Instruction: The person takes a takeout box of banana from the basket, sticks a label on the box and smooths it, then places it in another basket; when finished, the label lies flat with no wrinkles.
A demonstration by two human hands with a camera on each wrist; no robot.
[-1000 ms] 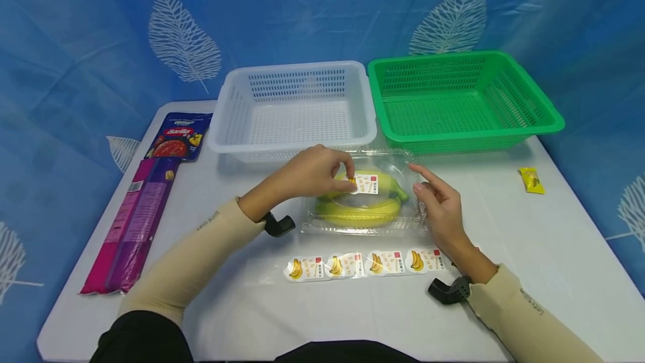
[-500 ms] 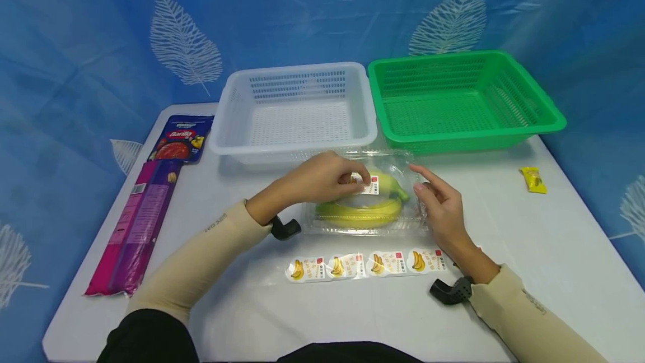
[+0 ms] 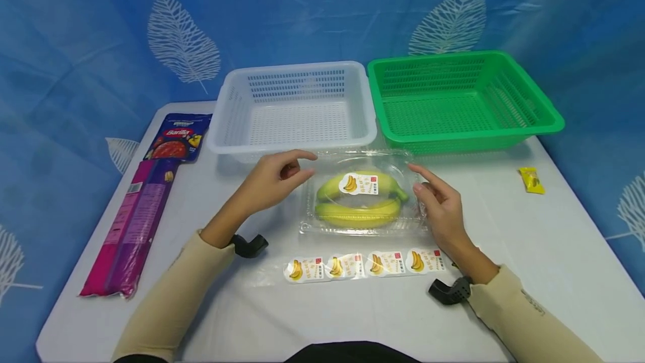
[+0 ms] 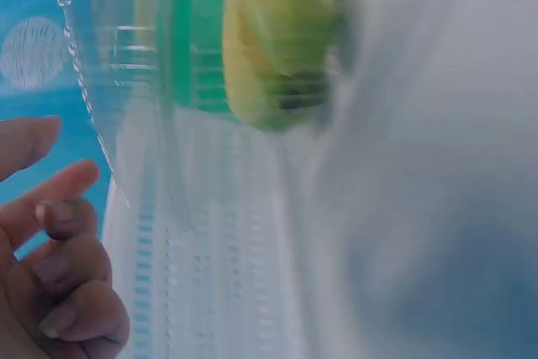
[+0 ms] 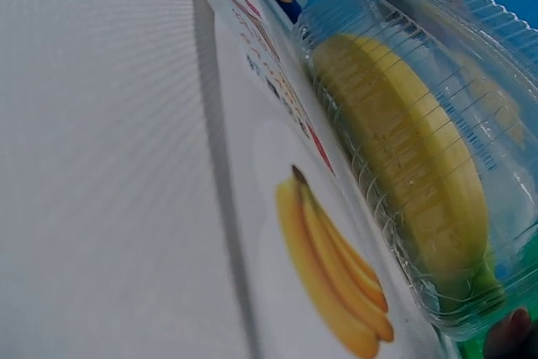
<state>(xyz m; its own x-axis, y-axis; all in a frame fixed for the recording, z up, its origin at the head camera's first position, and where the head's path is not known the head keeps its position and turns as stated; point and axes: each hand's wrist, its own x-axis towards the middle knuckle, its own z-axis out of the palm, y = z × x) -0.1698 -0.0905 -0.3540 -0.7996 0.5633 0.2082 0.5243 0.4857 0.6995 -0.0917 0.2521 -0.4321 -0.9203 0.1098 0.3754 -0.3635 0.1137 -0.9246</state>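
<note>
The left hand (image 3: 277, 179) has drawn back from the banana label (image 3: 359, 183), thumb and forefinger parted, holding nothing. The label lies on the clear clamshell (image 3: 363, 232) between the hands, apparently placed. The right hand (image 3: 444, 214), fingers relaxed, rests at the clamshell's edge.

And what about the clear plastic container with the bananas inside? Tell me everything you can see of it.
The clear, shiny plastic container has ribbed walls, a flanged rim and a raised top, and looks closed. It lies flat on the white table, with two yellow-green bananas inside. A white label with a banana print sits on top. The right hand is at its right edge, seemingly touching; the left hand is apart from it.
</note>
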